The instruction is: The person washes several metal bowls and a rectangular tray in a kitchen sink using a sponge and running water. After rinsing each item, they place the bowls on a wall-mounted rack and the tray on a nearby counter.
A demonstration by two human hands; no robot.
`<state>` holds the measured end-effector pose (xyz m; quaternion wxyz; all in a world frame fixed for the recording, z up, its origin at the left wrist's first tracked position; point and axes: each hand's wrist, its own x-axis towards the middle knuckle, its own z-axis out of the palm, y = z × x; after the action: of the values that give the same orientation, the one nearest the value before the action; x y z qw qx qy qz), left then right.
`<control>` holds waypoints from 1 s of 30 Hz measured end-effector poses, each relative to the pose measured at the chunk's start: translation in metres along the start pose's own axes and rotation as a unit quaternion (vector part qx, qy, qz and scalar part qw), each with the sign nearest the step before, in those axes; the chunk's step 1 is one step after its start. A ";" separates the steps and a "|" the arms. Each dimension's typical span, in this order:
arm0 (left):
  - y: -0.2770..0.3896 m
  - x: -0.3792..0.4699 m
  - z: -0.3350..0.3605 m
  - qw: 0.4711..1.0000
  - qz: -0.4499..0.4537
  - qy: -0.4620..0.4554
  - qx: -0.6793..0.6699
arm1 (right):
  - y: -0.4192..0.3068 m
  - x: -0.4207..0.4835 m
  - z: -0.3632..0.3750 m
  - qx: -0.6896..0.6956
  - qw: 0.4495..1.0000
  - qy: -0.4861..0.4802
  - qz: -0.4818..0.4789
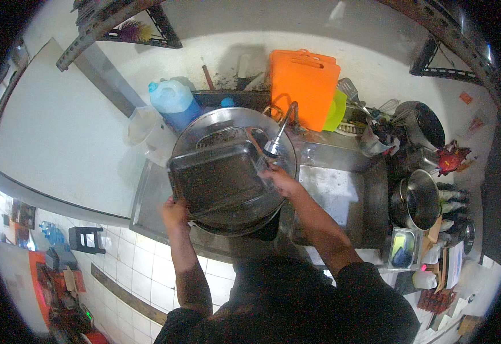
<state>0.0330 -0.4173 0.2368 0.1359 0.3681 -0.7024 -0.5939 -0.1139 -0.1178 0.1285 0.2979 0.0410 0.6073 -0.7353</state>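
A dark rectangular metal baking pan (pixel 218 178) is tilted over a large round metal basin (pixel 233 114) at the sink. My left hand (pixel 175 213) grips the pan's left side. At its right edge, my right hand (pixel 280 178) is closed on the rim, near the spray head of the faucet (pixel 273 147). Water appears to run from the spray head onto the pan's right corner. Beneath the pan, other metal ware partly shows in the basin, mostly hidden.
Right of the basin lies a sink bowl (pixel 353 202). Orange cutting boards (pixel 302 86) lean on the wall behind. A blue-filled jug (pixel 175 103) and a white plastic container (pixel 153 135) stand back left. A steel pot (pixel 422 200) and utensils crowd the right side.
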 end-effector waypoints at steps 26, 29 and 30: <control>-0.089 0.025 0.249 0.795 0.447 -0.300 0.278 | 0.005 -0.090 -0.104 -0.224 0.895 0.329 -0.200; -0.085 0.022 0.259 0.808 0.434 -0.236 0.322 | 0.018 -0.088 -0.087 -0.253 0.889 0.313 -0.217; -0.085 0.020 0.263 0.776 0.514 -0.252 0.266 | 0.022 -0.085 -0.080 -0.209 0.907 0.321 -0.176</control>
<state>-0.1157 -0.2404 0.0847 0.1352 -0.1890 -0.9263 -0.2966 -0.0578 -0.0138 0.1244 -0.0456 0.1043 0.8076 -0.5786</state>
